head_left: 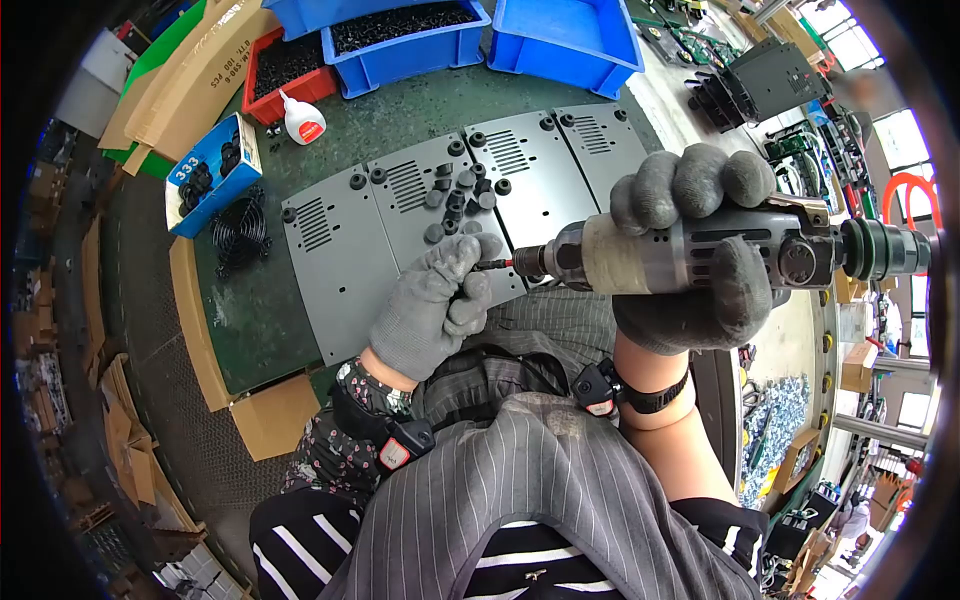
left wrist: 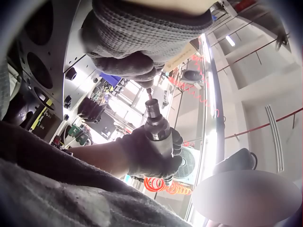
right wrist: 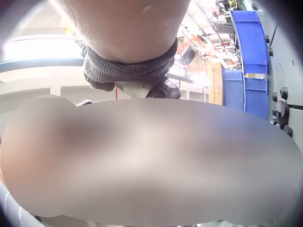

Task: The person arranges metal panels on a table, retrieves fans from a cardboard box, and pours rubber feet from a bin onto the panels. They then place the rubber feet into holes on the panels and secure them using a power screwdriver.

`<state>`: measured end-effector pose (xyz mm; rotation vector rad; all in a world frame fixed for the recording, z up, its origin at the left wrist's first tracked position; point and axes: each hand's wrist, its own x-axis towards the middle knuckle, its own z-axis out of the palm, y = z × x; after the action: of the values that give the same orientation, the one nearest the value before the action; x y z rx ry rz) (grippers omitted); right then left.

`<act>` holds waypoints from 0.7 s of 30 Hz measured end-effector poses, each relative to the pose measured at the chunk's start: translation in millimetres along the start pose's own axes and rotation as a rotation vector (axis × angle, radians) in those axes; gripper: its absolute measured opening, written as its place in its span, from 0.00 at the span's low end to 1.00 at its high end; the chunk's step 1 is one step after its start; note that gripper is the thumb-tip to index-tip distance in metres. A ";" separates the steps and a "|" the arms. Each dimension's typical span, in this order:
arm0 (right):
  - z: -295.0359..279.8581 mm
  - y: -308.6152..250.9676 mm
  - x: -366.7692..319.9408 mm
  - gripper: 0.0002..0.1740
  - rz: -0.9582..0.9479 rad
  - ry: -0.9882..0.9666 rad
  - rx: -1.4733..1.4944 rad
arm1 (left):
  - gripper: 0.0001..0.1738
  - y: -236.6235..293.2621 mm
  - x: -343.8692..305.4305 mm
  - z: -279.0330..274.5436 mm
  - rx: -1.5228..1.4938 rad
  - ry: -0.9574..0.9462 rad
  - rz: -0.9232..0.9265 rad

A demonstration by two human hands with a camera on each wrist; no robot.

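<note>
In the head view a gloved right hand (head_left: 700,240) grips the body of a power screwdriver (head_left: 640,255), held level above the panels and pointing left. The gloved left hand (head_left: 430,305) pinches at the tip of its bit (head_left: 492,265); whether a screw is there is hidden by the fingers. Beneath lie grey slotted panels (head_left: 340,260) with round black feet near their edges. A loose pile of black rubber feet (head_left: 455,205) rests on the middle panels. The left wrist view shows the driver's metal chuck (left wrist: 152,109) just below the left hand's fingers (left wrist: 128,66).
Blue bins (head_left: 410,55) and a red bin (head_left: 290,75) of small black parts stand at the back, near a white bottle (head_left: 302,120). At left are a small blue box (head_left: 213,175), a black fan guard (head_left: 241,229) and cardboard (head_left: 275,415). Circuit boards lie at right.
</note>
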<state>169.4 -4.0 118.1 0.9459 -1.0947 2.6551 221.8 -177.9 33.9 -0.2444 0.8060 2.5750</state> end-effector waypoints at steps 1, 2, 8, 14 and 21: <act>-2.9 -0.8 0.6 0.22 -0.004 -0.052 0.029 | 0.12 -1.4 0.0 -0.7 -0.019 -0.049 0.029; -3.4 -1.5 0.7 0.23 0.001 -0.054 0.027 | 0.12 -1.1 0.2 0.5 -0.019 -0.049 0.028; -5.1 -0.9 -5.5 0.23 -0.011 0.012 -0.009 | 0.14 5.0 -4.2 21.4 0.384 0.133 0.046; -17.5 3.7 -8.5 0.20 0.059 0.242 0.170 | 0.15 15.7 -6.0 26.6 0.739 0.262 -0.055; -37.6 2.4 -11.0 0.21 0.006 0.356 0.088 | 0.11 35.3 7.4 6.5 1.838 0.304 0.682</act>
<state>158.4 20.7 89.8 0.4518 -0.9058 2.7500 199.1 -197.7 54.7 0.2815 3.1712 1.1338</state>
